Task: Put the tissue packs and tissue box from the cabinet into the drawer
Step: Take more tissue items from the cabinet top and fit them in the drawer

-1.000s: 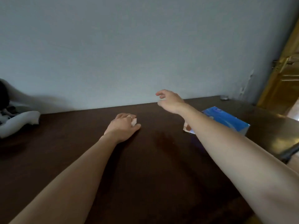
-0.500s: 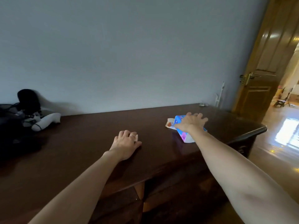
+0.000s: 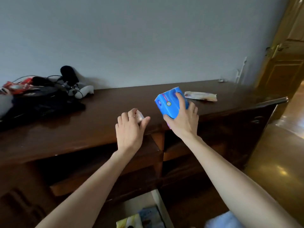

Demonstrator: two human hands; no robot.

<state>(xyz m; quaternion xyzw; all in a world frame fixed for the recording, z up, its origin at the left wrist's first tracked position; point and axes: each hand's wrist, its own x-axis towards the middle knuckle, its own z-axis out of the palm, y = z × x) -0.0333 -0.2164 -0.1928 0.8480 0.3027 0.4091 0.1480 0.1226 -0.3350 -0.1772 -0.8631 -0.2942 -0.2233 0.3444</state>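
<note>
Head view: right hand (image 3: pixel 182 120) wrapped around blue tissue pack (image 3: pixel 170 102), fingers over its top and thumb under, pack lifted and tilted above front edge of cabinet (image 3: pixel 98 119)
Left hand (image 3: pixel 130 129) at same front edge, fingers curled over small pale pack (image 3: pixel 139 116), thumb to its right; ring on one finger; whether pack is lifted or resting on the top, cannot tell
Flat pale pack (image 3: pixel 200 95) lying on cabinet top behind and right of blue one, apart from both hands
Open drawer (image 3: pixel 162 209) at bottom centre, below the arms, with yellowish and bluish packets inside, too blurred to name
Dark clutter with cables (image 3: pixel 41 94) on far left of cabinet top against wall (image 3: pixel 148 38)
Wooden door (image 3: pixel 286 55) at right
</note>
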